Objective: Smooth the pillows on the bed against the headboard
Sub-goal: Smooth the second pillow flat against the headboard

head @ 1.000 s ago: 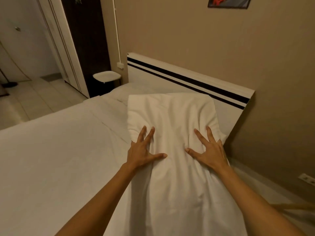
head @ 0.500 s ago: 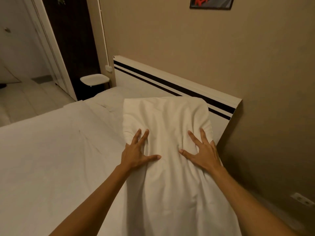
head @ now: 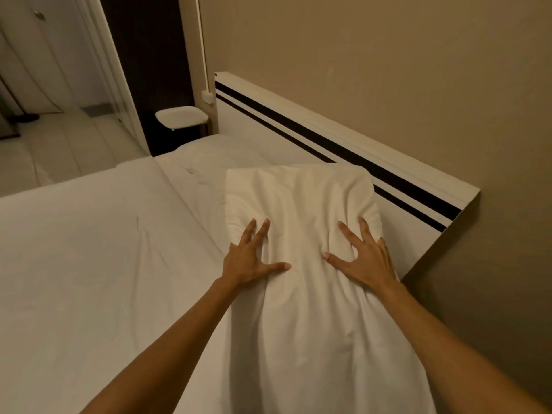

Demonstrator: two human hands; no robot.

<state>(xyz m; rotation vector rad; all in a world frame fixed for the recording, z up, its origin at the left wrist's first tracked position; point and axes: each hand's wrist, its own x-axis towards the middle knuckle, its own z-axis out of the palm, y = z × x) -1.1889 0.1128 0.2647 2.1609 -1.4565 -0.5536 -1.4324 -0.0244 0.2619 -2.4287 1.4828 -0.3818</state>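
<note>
Your left hand [head: 249,258] and right hand [head: 363,258] press flat, fingers spread, on the near pillow [head: 301,201], frame centre, against the headboard [head: 352,144]. Creases remain; far pillow [head: 227,147] looks untouched.

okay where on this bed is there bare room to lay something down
The wide flat stretch of white bedsheet left of the left hand is bare. A narrower strip lies between the far flat pillow and the black-striped white headboard. It is crowded at the near white pillow, where the right hand also presses.
</note>
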